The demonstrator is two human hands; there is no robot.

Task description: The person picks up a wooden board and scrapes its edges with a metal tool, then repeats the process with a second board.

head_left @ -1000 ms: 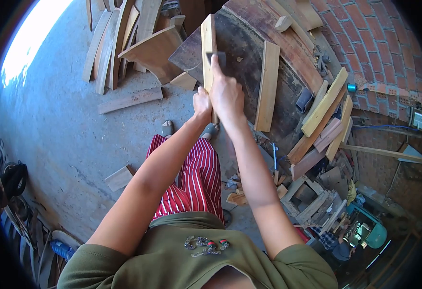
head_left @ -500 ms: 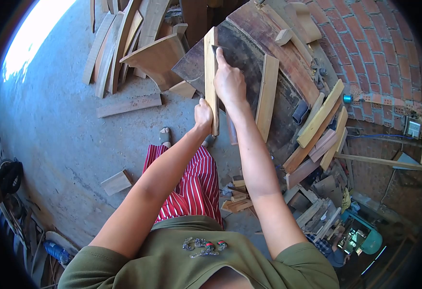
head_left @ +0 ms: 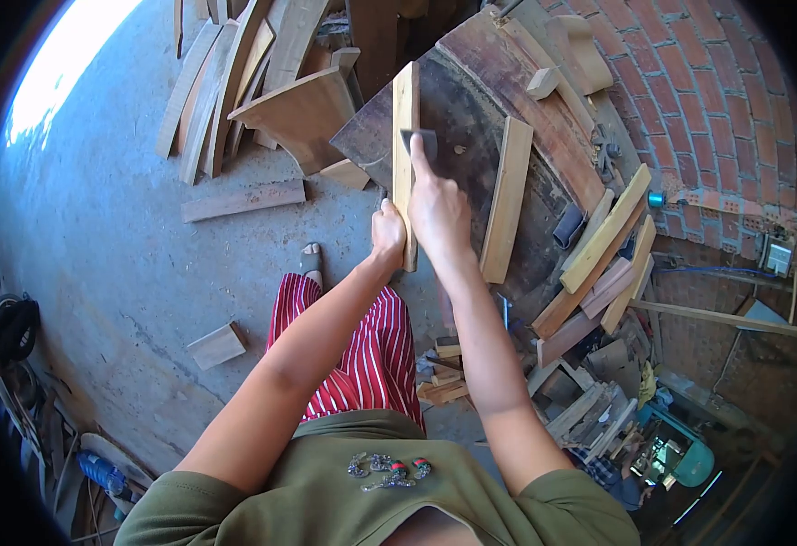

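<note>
A narrow light wooden strip [head_left: 404, 118] lies lengthwise on a dark worn workbench [head_left: 471, 136]. My left hand [head_left: 387, 232] grips the strip's near end at the bench edge. My right hand [head_left: 437, 205] presses a small dark grey sanding piece [head_left: 419, 141] against the strip's right side, index finger stretched along it. A second light plank [head_left: 507, 196] lies on the bench to the right of my right hand.
Curved boards and planks [head_left: 235, 82] pile up on the concrete floor at the back left. A loose plank [head_left: 242, 200] and a small block [head_left: 216, 346] lie on the floor. More planks [head_left: 599, 246] lean by the brick wall [head_left: 717, 91] at right. Offcuts [head_left: 444, 378] litter the floor near my feet.
My right hand has slid the dark sanding piece back toward me along the strip after reaching farther up it. My left hand keeps its hold on the near end.
</note>
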